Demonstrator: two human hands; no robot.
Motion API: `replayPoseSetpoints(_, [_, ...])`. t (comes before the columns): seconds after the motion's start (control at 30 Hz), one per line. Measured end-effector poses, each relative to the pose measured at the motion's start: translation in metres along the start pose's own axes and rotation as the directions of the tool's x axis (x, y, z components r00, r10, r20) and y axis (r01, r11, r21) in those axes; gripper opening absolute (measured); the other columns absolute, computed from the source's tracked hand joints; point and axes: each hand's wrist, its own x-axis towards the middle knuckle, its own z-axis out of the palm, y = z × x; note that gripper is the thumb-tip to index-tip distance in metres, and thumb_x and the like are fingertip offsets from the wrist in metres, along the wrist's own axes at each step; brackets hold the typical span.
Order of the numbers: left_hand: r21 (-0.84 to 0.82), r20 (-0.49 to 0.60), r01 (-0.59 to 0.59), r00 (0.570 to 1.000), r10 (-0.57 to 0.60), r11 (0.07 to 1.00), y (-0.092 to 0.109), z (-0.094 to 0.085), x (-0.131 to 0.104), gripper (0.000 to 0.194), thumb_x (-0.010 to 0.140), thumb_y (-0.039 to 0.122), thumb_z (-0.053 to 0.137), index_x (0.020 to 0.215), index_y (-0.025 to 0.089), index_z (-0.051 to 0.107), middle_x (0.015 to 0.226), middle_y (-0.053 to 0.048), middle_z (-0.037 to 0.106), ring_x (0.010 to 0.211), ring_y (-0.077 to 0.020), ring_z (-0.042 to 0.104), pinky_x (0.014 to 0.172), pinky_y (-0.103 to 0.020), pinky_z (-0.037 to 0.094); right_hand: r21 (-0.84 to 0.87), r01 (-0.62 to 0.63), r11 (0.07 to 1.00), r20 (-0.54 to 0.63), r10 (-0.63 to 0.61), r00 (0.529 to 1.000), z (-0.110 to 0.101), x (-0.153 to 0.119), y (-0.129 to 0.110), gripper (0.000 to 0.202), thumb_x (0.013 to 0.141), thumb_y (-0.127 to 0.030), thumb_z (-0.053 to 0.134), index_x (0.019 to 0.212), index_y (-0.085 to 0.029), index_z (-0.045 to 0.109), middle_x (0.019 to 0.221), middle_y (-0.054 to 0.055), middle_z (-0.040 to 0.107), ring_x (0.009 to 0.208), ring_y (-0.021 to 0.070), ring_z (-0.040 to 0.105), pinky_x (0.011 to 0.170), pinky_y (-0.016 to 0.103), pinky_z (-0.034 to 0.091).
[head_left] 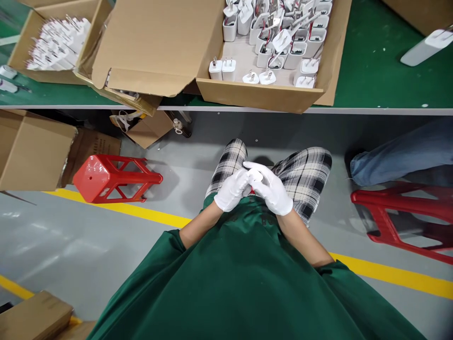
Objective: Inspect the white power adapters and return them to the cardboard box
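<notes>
Both hands wear white gloves and meet in front of the green garment, above the lap. My left hand [231, 191] is open, its fingers loosely stretched against the other hand and partly covered by it. My right hand [273, 191] is open too, its fingers reaching across the left fingertips. No object shows in either hand. Beyond them on the green bench, an open cardboard box [256, 94] holds several white plug housings [264, 55] with thin wires. A white charger-like piece [426, 47] lies on the bench at the right.
Another box [17, 52] of white parts [60, 45] stands at the bench's left. A red stool [94, 178] and open cartons [33, 151] are on the floor at left. At right are another red stool [399, 208] and a person's jeans-clad leg [403, 153]. The bench edge [382, 111] runs ahead.
</notes>
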Motion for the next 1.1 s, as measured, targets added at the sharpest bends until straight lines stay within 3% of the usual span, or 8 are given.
replayPoseSetpoints(0.1, [-0.033,0.016,-0.002,1.000,0.003,0.999,-0.001,0.000,0.000,0.048,0.085,0.068,0.053,0.074,0.021,0.047,0.060,0.003,0.043,0.051,-0.0096,0.037,0.047,-0.027,0.029,-0.190,0.115,0.975,0.000,-0.117,0.993,-0.004,-0.002,0.005,0.051,0.083,-0.039,0.065,0.132,-0.024,0.061,0.109,0.005,0.072,0.089,0.0212,0.068,0.081,0.035,0.057])
replayPoseSetpoints(0.23, [-0.094,0.008,0.019,1.000,-0.019,0.995,-0.003,0.001,0.001,0.044,0.082,0.063,0.061,0.080,0.020,0.054,0.060,0.003,0.045,0.050,-0.0087,0.035,0.045,-0.027,0.026,-0.295,0.126,0.947,-0.030,-0.140,0.990,-0.002,-0.004,0.008,0.044,0.083,-0.037,0.062,0.125,-0.024,0.064,0.113,0.006,0.072,0.090,0.0227,0.069,0.083,0.037,0.058])
replayPoseSetpoints(0.37, [-0.162,-0.013,0.049,0.999,-0.052,0.986,-0.003,0.003,0.000,0.048,0.076,0.065,0.065,0.087,0.019,0.057,0.059,0.003,0.047,0.048,-0.0083,0.035,0.044,-0.027,0.025,-0.238,0.130,0.963,-0.019,-0.139,0.990,0.000,-0.005,0.011,0.040,0.085,-0.044,0.061,0.120,-0.024,0.064,0.107,0.008,0.073,0.085,0.0235,0.071,0.075,0.037,0.060])
replayPoseSetpoints(0.6, [-0.064,-0.014,0.005,1.000,-0.006,0.998,-0.001,0.003,-0.002,0.057,0.075,0.075,0.060,0.082,0.018,0.058,0.054,0.003,0.047,0.047,-0.0095,0.038,0.044,-0.028,0.025,-0.138,0.079,0.987,-0.034,-0.084,0.996,0.002,-0.002,0.016,0.045,0.081,-0.057,0.064,0.112,-0.024,0.067,0.102,0.008,0.074,0.074,0.0225,0.069,0.068,0.038,0.059])
replayPoseSetpoints(0.73, [-0.089,0.008,0.002,1.000,-0.002,0.996,-0.001,0.004,-0.003,0.059,0.073,0.077,0.060,0.081,0.018,0.057,0.056,0.003,0.048,0.046,-0.0084,0.038,0.043,-0.026,0.026,-0.124,0.090,0.988,-0.063,-0.099,0.993,0.001,-0.004,0.016,0.045,0.079,-0.056,0.067,0.110,-0.024,0.068,0.101,0.009,0.074,0.078,0.0243,0.070,0.067,0.038,0.059])
replayPoseSetpoints(0.83, [-0.089,0.054,0.010,0.999,-0.006,0.996,-0.003,0.001,-0.004,0.059,0.078,0.076,0.055,0.082,0.018,0.056,0.056,0.004,0.048,0.046,-0.0085,0.041,0.043,-0.024,0.029,-0.091,0.064,0.994,-0.029,-0.067,0.997,0.000,-0.005,0.014,0.044,0.080,-0.054,0.067,0.113,-0.024,0.067,0.088,0.006,0.074,0.068,0.0226,0.069,0.063,0.037,0.058])
replayPoseSetpoints(0.97, [-0.050,0.091,-0.083,0.992,0.088,0.995,-0.007,-0.004,-0.006,0.055,0.086,0.072,0.048,0.085,0.017,0.055,0.057,0.003,0.052,0.047,-0.0089,0.045,0.046,-0.024,0.034,0.028,0.056,0.998,0.040,-0.057,0.998,-0.001,-0.005,0.011,0.043,0.084,-0.050,0.066,0.119,-0.025,0.062,0.074,0.000,0.069,0.055,0.0189,0.065,0.057,0.035,0.055])
replayPoseSetpoints(1.1, [0.058,0.044,-0.111,0.993,0.109,0.992,-0.008,-0.006,-0.007,0.051,0.086,0.069,0.055,0.086,0.018,0.055,0.061,0.003,0.054,0.052,-0.0091,0.047,0.052,-0.024,0.037,0.068,0.080,0.995,0.045,-0.083,0.996,-0.001,-0.005,0.011,0.049,0.082,-0.054,0.068,0.121,-0.025,0.060,0.079,0.000,0.068,0.059,0.0168,0.064,0.057,0.032,0.054])
